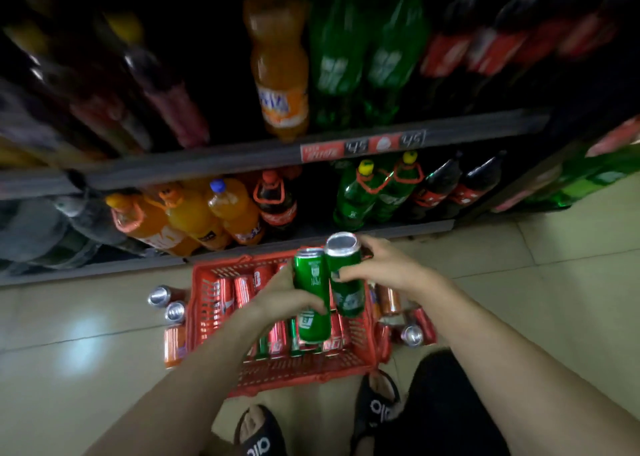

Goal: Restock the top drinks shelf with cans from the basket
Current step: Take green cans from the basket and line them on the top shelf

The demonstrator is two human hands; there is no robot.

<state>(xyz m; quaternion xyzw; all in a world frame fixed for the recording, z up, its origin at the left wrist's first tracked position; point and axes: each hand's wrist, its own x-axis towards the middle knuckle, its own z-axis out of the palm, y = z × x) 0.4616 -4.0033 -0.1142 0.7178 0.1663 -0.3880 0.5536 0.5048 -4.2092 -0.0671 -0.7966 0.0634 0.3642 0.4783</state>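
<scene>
A red plastic basket stands on the floor below me, with several red and green cans lying inside. Above it my left hand grips a tall green can. My right hand grips a second green can, silver top up. The two cans touch side by side over the basket. The top drinks shelf is out of view.
Loose cans stand on the tiled floor left of the basket and right of it. Shelves of large orange, green and cola bottles rise ahead behind a grey shelf edge. My feet in black slides are just behind the basket.
</scene>
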